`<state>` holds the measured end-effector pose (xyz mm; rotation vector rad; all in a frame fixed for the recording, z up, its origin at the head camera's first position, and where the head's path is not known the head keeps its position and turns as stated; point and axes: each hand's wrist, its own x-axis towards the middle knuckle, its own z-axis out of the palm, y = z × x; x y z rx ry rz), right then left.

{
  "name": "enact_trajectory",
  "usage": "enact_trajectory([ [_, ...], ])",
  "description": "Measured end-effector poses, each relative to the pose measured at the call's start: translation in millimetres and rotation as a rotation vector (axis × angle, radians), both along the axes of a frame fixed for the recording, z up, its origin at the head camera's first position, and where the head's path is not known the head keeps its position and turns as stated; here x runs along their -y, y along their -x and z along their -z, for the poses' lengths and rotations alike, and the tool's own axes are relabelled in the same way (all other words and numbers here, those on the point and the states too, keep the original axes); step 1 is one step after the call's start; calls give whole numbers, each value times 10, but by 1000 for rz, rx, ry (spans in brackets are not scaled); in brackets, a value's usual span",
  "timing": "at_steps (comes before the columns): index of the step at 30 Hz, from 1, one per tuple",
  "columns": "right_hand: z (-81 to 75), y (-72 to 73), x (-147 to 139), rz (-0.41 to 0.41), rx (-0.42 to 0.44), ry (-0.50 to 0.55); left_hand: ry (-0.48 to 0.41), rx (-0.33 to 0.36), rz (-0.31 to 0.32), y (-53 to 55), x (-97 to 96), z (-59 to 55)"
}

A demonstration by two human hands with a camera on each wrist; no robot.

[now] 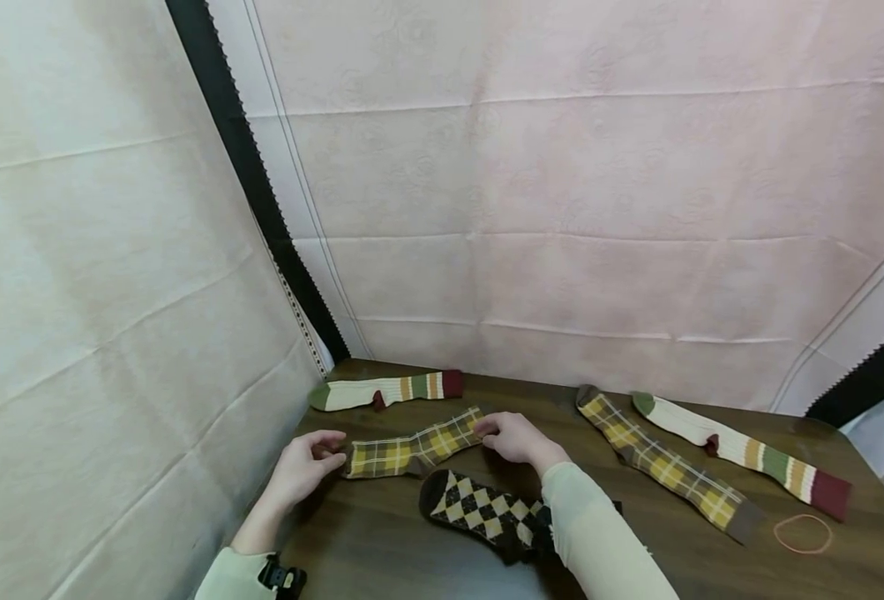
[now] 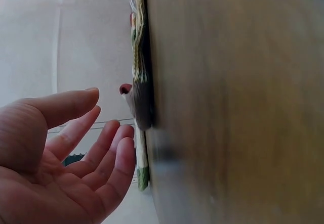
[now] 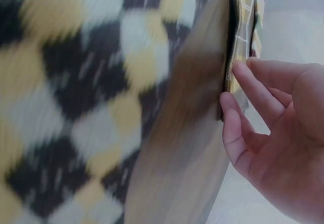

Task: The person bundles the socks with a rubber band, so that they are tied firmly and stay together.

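Note:
A yellow-and-brown plaid sock (image 1: 415,446) lies on the dark wooden table in the head view, slightly bent in the middle. My left hand (image 1: 302,467) is beside its left end, fingers loosely bent. In the left wrist view, my left hand (image 2: 76,163) shows a gap between its fingers and the sock's grey end (image 2: 142,102). At the sock's right end, my right hand (image 1: 516,437) touches it with the fingertips. In the right wrist view, my right hand (image 3: 283,118) has its thumb and fingers loosely bent at the plaid sock (image 3: 243,32).
A black-and-cream argyle sock (image 1: 482,508) lies under my right forearm. Behind is a striped cream sock (image 1: 389,390). To the right lie another plaid sock (image 1: 659,458), a second striped sock (image 1: 741,450) and a rubber band (image 1: 801,548). White cloth walls (image 1: 561,208) stand around the table.

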<state>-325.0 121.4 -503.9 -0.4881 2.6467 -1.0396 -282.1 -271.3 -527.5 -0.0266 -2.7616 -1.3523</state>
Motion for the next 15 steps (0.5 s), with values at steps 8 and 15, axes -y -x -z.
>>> enact_trajectory([
  [8, -41, -69, -314, -8, 15, -17, 38, 18, 61, 23, -67, -12],
  [15, -24, -139, -528, -13, 47, 17, 53, 60, 93, 86, -140, 24],
])
